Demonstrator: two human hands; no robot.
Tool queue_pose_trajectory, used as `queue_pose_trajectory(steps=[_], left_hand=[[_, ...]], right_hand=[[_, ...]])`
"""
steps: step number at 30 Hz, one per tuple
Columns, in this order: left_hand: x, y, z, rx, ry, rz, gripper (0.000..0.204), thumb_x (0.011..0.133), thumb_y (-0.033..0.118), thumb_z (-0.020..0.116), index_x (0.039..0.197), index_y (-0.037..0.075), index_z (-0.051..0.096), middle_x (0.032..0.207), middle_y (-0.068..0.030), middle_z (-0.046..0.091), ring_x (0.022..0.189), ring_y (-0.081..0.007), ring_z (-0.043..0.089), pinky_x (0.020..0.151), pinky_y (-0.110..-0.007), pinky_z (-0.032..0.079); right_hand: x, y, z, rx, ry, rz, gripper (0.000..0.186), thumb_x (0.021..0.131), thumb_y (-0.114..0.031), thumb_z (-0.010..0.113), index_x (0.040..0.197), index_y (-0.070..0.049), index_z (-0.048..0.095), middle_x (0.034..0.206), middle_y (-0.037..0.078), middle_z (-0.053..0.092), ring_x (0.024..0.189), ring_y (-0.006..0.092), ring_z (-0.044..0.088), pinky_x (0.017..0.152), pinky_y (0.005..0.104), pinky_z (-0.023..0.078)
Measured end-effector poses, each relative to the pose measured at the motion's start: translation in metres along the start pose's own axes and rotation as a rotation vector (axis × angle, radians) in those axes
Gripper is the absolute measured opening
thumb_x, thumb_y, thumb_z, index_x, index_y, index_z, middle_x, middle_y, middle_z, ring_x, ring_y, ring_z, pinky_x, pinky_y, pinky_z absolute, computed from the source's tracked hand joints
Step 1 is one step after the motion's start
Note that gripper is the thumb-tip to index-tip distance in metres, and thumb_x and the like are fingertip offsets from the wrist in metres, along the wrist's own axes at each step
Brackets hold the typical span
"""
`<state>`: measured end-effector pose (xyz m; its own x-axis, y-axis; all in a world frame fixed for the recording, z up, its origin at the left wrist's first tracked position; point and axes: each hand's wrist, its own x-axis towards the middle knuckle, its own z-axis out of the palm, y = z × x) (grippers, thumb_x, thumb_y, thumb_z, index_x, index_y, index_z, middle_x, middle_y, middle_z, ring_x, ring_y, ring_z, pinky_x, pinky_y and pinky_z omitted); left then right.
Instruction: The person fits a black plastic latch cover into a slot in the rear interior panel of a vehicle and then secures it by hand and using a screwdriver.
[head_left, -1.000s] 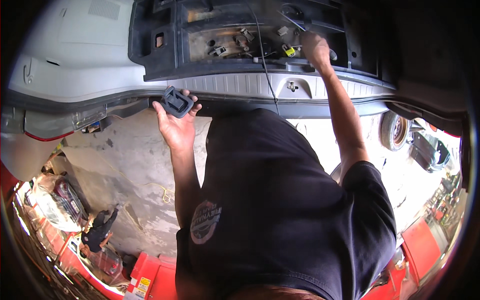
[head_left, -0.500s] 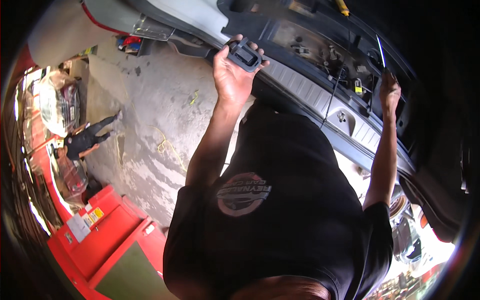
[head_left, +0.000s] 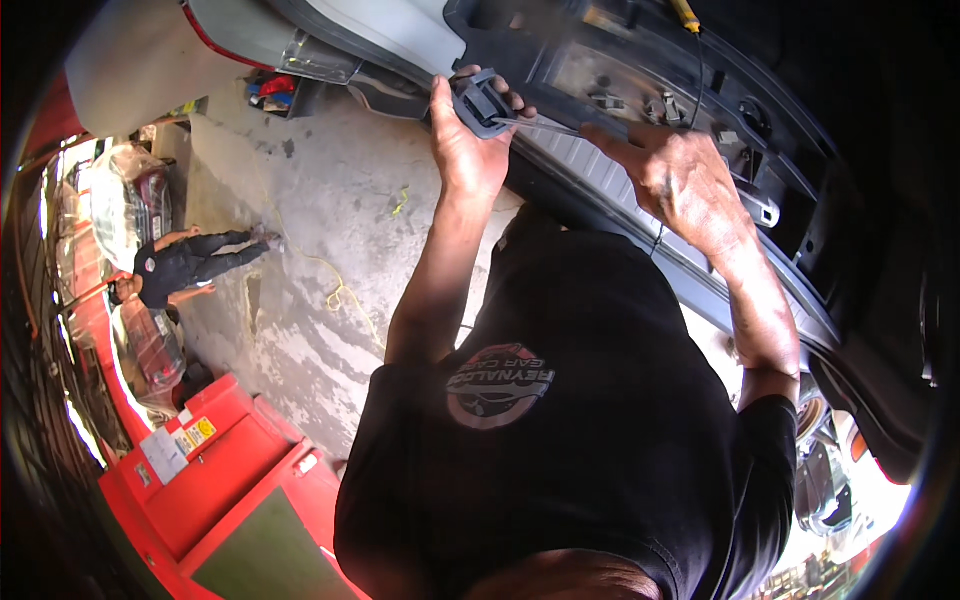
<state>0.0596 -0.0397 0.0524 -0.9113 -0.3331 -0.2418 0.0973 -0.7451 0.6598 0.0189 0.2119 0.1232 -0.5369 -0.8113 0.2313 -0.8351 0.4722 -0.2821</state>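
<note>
My left hand (head_left: 472, 150) is closed around a dark grey plastic bezel (head_left: 482, 100), a rounded rectangular piece with an opening in it. Thumb and fingers hold it by its edges, palm up, above the sill of a vehicle's open rear. From the right, my right hand (head_left: 690, 185) grips a screwdriver (head_left: 550, 125), with most of its handle hidden in the fist. The thin metal shaft points left, and its tip meets the right edge of the bezel. Whether the tip is inside the opening cannot be made out.
A ribbed grey sill panel (head_left: 580, 165) runs beneath my hands, with loose small parts (head_left: 665, 105) in the cargo well beyond. A yellow-handled tool (head_left: 685, 15) lies farther off. At left are a red cabinet (head_left: 215, 470), a yellow cord (head_left: 340, 295) and another person (head_left: 185, 265).
My right hand has swung left from the far right with the screwdriver, bringing its tip to the bezel. My left hand keeps hold of the bezel. The other person has shifted slightly.
</note>
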Motion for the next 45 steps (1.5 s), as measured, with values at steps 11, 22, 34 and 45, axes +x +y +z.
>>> queue_pose_trajectory(steps=[11,22,34,45], left_hand=[[0.004,-0.003,0.003,-0.076,0.345,0.127,0.033,0.102,0.044,0.054,0.104,0.012,0.062,0.074,-0.0052,0.061,0.059,-0.0185,0.060,0.051,-0.035,0.050],[-0.003,-0.008,-0.013,-0.098,0.299,0.305,0.036,0.104,0.051,0.055,0.111,0.016,0.055,0.081,-0.0049,0.058,0.060,-0.0163,0.055,0.052,-0.034,0.045],[0.032,-0.001,-0.017,-0.240,0.096,0.017,0.057,0.108,0.054,0.032,0.109,0.005,0.062,0.092,-0.0121,0.065,0.082,-0.0272,0.058,0.080,-0.044,0.048],[0.019,-0.033,-0.045,-0.302,-0.084,-0.255,0.059,0.110,0.053,0.036,0.119,0.002,0.062,0.110,-0.0188,0.064,0.101,-0.0325,0.061,0.100,-0.051,0.050]], right_hand=[[0.016,-0.029,0.006,-0.357,-0.017,-0.173,0.070,0.080,0.004,0.060,0.147,-0.017,0.059,0.088,0.010,0.064,0.065,0.0264,0.067,0.058,0.0384,0.054],[0.010,-0.053,0.071,-0.168,0.055,-0.039,0.067,0.082,0.001,0.063,0.147,-0.012,0.058,0.088,0.012,0.067,0.067,0.0286,0.070,0.058,0.0408,0.058],[-0.004,0.007,0.055,0.054,0.268,0.266,0.045,0.090,-0.001,0.061,0.132,-0.017,0.069,0.085,0.016,0.069,0.074,0.0359,0.070,0.062,0.0465,0.057],[-0.168,0.266,0.125,-0.258,0.083,1.217,0.025,0.097,-0.021,0.053,0.109,-0.012,0.073,0.100,0.024,0.073,0.097,0.0438,0.071,0.087,0.0524,0.057]])
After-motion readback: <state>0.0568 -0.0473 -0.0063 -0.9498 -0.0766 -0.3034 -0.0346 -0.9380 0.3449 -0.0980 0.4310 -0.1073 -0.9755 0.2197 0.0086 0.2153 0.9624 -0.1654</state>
